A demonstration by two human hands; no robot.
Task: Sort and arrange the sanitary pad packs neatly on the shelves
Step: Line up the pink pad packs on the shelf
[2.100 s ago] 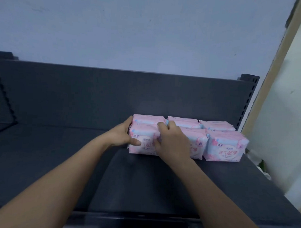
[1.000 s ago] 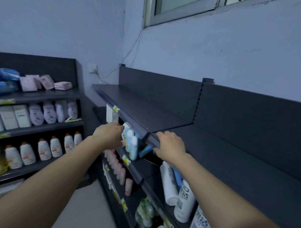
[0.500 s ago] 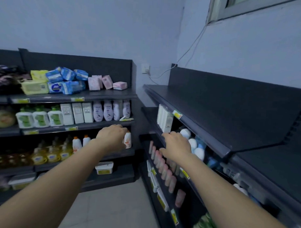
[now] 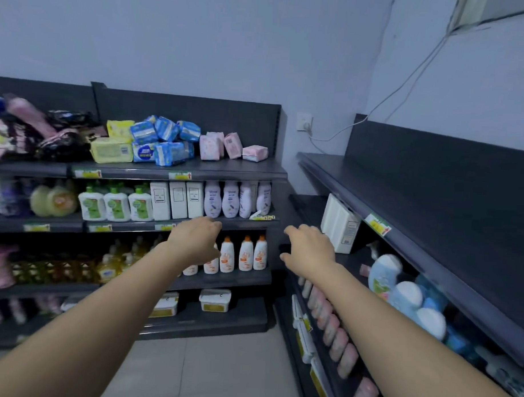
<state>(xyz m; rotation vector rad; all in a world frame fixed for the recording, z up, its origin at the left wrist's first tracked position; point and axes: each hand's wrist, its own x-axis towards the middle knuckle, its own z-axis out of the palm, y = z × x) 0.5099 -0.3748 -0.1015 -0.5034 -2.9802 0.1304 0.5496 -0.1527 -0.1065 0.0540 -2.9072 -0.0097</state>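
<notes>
On the top board of the left shelf unit (image 4: 226,170) lie loose pad packs: three pink packs (image 4: 224,145), a heap of blue packs (image 4: 163,140), yellow packs (image 4: 112,148) and dark and pink packs (image 4: 34,134) at the far left. My left hand (image 4: 195,240) and my right hand (image 4: 309,249) reach forward in mid-air, well below and in front of those packs. Both hold nothing, with fingers loosely bent. The top board of the right shelf unit (image 4: 418,200) is bare in this view.
Lower boards of the left unit hold white and green bottles (image 4: 116,205), white boxes (image 4: 177,200), lilac bottles (image 4: 234,199) and orange-capped bottles (image 4: 247,254). The right unit carries blue-white bottles (image 4: 400,289) and pink tubes (image 4: 333,328). A wall socket (image 4: 304,121) sits in the corner. Tiled floor lies between.
My view has swung left from the right shelf, where both hands pressed the pink packs into a row, to the left unit. Both hands let go and now hang free in the air.
</notes>
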